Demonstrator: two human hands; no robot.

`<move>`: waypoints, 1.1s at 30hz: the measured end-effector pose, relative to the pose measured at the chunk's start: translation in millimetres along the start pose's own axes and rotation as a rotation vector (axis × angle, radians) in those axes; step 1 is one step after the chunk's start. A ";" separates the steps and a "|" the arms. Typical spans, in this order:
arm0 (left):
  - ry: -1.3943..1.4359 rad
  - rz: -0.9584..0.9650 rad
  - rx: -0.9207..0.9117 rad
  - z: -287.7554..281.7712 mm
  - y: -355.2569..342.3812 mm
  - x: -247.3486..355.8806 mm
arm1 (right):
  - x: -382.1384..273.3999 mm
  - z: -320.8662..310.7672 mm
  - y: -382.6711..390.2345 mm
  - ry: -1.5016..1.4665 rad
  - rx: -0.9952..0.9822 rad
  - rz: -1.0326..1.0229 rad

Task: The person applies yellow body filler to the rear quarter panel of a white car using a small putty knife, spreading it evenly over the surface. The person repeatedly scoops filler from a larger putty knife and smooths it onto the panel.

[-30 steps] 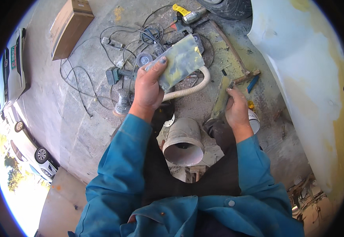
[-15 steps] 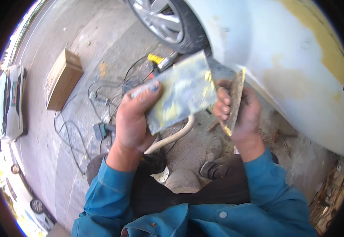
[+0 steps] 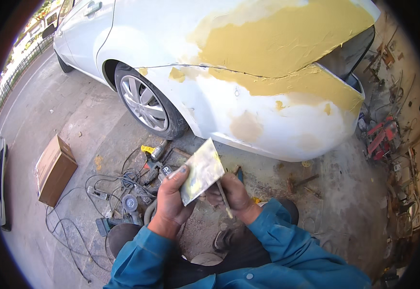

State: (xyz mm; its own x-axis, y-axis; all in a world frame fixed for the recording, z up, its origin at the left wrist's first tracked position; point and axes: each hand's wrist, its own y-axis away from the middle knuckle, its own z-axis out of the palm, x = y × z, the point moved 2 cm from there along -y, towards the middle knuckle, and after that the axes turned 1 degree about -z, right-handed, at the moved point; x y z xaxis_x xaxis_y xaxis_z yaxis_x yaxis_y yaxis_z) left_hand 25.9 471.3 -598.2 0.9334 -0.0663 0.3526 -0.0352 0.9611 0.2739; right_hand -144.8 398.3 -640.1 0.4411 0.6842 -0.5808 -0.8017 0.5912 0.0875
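Observation:
My left hand [image 3: 167, 204] is closed on a flat rectangular board [image 3: 203, 172] smeared with pale yellow and grey filler, its thumb on top. In my right hand [image 3: 239, 197] is a thin putty spreader [image 3: 224, 197], seen nearly edge-on. The spreader's upper end meets or lies very near the board's right edge; I cannot tell if they touch. Beyond both hands stands a white car, its rear side panel [image 3: 287, 142] low and close. Broad yellow filler [image 3: 263, 45] covers much of the panel above, with smaller patches below it.
The car's rear wheel [image 3: 145, 103] is ahead and left. Power tools, one a yellow-ended grinder [image 3: 157, 150], lie among tangled cables [image 3: 130, 179] on the concrete. A cardboard box [image 3: 56, 168] stands farther left. Debris and a red metal tool [image 3: 382, 138] lie along the right side.
The view has lifted, bringing more of the car's filled panel into sight. My hands have drawn together, and the spreader has come from apart to the board's edge.

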 end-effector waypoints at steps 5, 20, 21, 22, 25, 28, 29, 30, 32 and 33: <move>-0.131 0.289 0.049 9.8 0.6 30.7 | 1.7 -2.7 -15.5 0.222 0.421 -0.239; -0.319 0.489 0.184 -12.0 -10.0 31.9 | -31.0 36.9 -18.7 1.476 0.242 -0.646; -0.287 0.509 0.217 -13.2 -13.2 38.0 | -36.9 34.6 -19.3 1.367 0.333 -0.672; -0.296 0.526 0.213 -14.7 -17.2 44.0 | -45.4 31.8 -21.7 1.256 0.421 -0.695; -0.294 0.532 0.205 -16.5 -32.6 50.3 | -85.8 45.9 -35.4 1.104 0.558 -0.706; -0.276 0.518 0.214 -10.3 -38.0 53.8 | -119.0 77.2 -56.5 1.030 0.498 -0.723; -0.263 0.509 0.220 -10.3 -39.6 52.7 | -126.6 84.7 -63.0 0.968 0.487 -0.701; -0.265 0.514 0.201 -11.2 -39.9 53.5 | -132.7 94.9 -68.7 0.904 0.473 -0.675; -0.261 0.522 0.203 -15.7 -43.5 54.9 | -146.5 108.9 -75.7 0.889 0.502 -0.587; -0.257 0.525 0.201 -16.1 -44.7 55.2 | -150.7 109.9 -79.8 0.875 0.514 -0.583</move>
State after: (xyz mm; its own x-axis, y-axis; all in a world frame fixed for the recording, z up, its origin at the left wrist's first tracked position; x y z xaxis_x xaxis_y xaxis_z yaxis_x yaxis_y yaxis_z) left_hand 84.7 429.0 -605.4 0.6583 0.3153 0.6836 -0.5566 0.8152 0.1600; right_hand -102.9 294.9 -470.6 0.0999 -0.1567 -0.9826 -0.2238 0.9587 -0.1757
